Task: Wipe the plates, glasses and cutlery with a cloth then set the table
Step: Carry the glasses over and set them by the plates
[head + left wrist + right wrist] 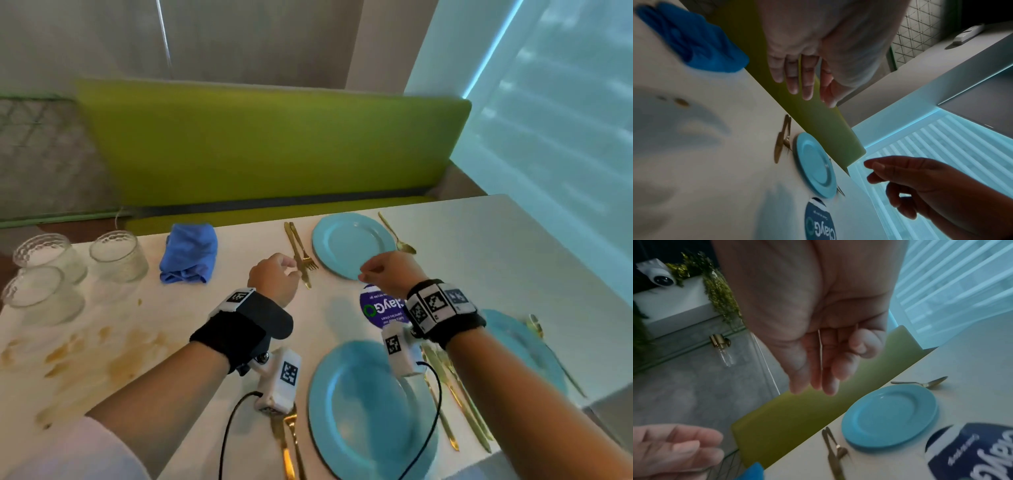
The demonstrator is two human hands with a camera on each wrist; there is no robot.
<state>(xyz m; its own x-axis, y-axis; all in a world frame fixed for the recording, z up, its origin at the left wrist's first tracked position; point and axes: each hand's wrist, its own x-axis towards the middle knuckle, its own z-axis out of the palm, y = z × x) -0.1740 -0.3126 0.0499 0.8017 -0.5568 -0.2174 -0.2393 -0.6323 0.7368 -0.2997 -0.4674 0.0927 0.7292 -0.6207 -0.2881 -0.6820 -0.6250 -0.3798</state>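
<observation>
Three blue plates lie on the white table: a far plate, a near plate and a right plate. A gold knife and fork lie left of the far plate, and a gold spoon lies to its right. Three ribbed glasses stand at the far left, beside a crumpled blue cloth. My left hand hovers by the knife and fork, fingers relaxed, holding nothing. My right hand hovers over the far plate's near rim, also holding nothing.
A round purple sticker marks the table's middle. Gold cutlery flanks the near plate on both sides. Brown stains smear the left part of the table. A green bench runs behind it, with a bright window at right.
</observation>
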